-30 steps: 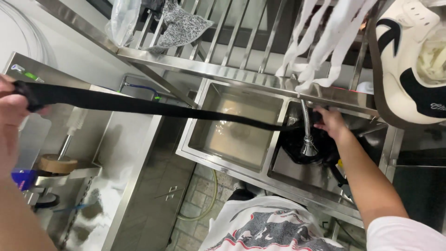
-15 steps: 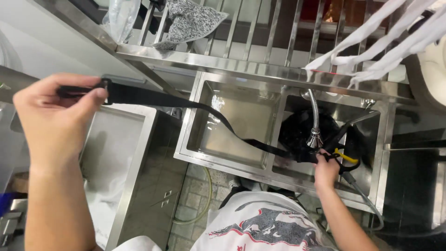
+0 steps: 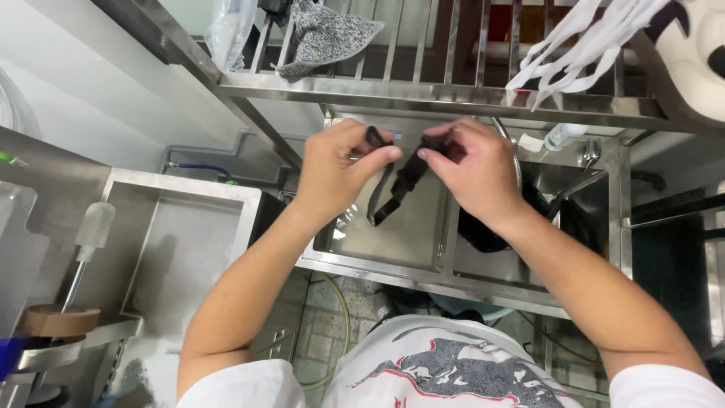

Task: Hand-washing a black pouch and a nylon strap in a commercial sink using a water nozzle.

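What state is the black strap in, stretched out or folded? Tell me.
Folded. The strap is bunched between both hands, left hand and right hand close together above the sink, with a short doubled loop hanging down.

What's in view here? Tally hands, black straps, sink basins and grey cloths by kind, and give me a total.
hands: 2 (left hand, right hand)
black strap: 1, pinched by the fingers of both hands
sink basins: 2 (left basin, right basin)
grey cloth: 1
Total: 6
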